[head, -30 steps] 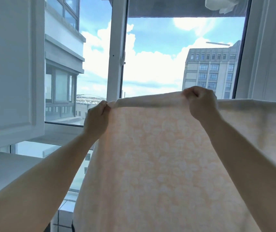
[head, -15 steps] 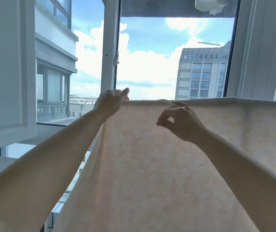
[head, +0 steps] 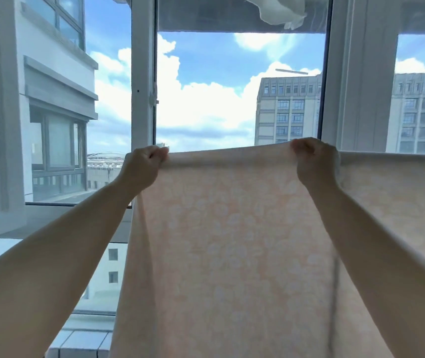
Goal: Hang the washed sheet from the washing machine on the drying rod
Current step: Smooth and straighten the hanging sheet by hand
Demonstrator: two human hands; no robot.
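**Sheet held up at the window, both hands clamped on its top edge**

Sheet (head: pixel 232 241) up and spread wide: pale peach, a faint white floral print, light glowing through the cloth. Left hand (head: pixel 143 166) is balled into a fist right at the sheet's upper left corner, fabric pinched tight inside it. Right hand (head: pixel 314 164) is closed the same way further along the top edge, knuckles up, cloth bunched in the grip. Between the two fists the edge runs taut, rising slightly toward the right. Past the right hand the sheet carries on level to the picture's right border; whether that stretch lies over a rod cannot be told. Below the hands it hangs straight down, covering the lower middle and right of the view. Both bare forearms reach up from the bottom corners. Behind, the window frame (head: pixel 143 73), blue sky, clouds, a grey building (head: pixel 287 109). White cloth (head: pixel 281 9) hangs bunched at the top.
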